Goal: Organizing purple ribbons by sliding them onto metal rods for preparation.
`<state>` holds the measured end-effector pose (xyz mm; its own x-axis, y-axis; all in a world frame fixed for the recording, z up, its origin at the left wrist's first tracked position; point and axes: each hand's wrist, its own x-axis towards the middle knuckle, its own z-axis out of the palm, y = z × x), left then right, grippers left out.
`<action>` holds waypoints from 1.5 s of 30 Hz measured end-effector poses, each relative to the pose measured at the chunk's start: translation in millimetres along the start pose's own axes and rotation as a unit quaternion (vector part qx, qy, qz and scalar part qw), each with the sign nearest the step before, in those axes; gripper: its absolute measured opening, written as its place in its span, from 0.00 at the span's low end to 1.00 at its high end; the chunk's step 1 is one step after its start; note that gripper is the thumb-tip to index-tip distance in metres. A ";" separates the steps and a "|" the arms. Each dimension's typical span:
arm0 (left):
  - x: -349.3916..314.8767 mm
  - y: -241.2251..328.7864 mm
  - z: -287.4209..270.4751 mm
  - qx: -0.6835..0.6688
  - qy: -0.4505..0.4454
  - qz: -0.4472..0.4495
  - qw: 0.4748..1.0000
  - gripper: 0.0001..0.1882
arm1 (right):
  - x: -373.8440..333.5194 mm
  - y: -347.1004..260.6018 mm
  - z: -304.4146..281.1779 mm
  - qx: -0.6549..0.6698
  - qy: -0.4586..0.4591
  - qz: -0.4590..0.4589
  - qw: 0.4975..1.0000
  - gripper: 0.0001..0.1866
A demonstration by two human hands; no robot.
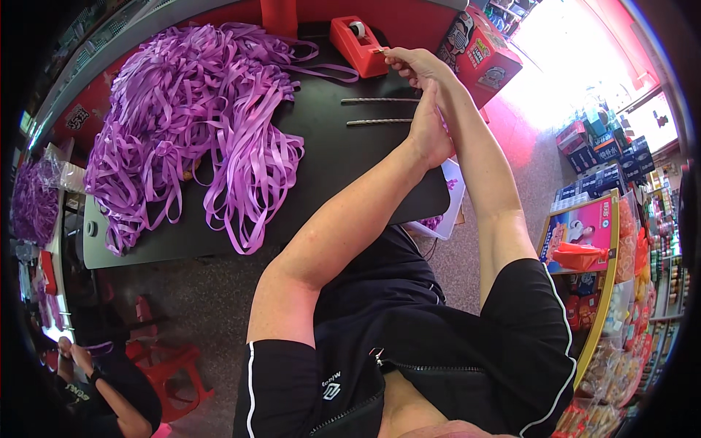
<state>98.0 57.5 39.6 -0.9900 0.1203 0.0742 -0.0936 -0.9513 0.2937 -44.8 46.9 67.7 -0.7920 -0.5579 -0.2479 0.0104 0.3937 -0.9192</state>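
At the far edge of the black table stands a red tape dispenser with a roll of tape in it. My right hand reaches to its cutting end, thumb and finger pinched on the tape's end. Closer to me, my left hand is by the table's right side, under my right forearm; its fingers are mostly hidden. Two thin twisted metal rods run side by side toward this hand. Whether it grips them cannot be seen. A large heap of purple ribbon loops covers the table's left part.
Below the table's right edge is a white bin with purple pieces. A red box stands beyond my right hand. Goods and a yellow-framed display line the right. Another person works at lower left near a red stool.
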 end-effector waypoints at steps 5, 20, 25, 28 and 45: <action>2.0 -1.9 -2.9 -0.003 -0.025 0.013 1.000 0.35 | 4.5 9.0 3.1 -0.008 0.013 -0.024 1.000 0.15; -3.1 0.1 2.5 -0.010 -0.039 -0.010 0.999 0.41 | 21.2 13.7 -0.3 -0.080 0.032 -0.033 0.996 0.20; 0.5 0.4 -0.8 -0.012 -0.034 0.011 0.999 0.41 | 14.2 6.9 11.5 -0.067 0.051 -0.037 0.996 0.11; 1.0 0.0 -0.2 -0.015 -0.027 0.012 0.999 0.40 | 7.9 0.5 10.8 -0.093 0.023 -0.075 0.993 0.11; 13.7 -6.3 -22.4 0.073 0.047 -0.010 0.996 0.26 | -114.0 57.7 -70.2 0.447 -0.192 -0.010 0.874 0.09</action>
<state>82.7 58.7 17.4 -0.9943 0.1050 -0.0208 -0.1037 -0.8967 0.4302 3.3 184.5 64.5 -0.5360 -0.8298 -0.1556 0.6068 -0.2506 -0.7543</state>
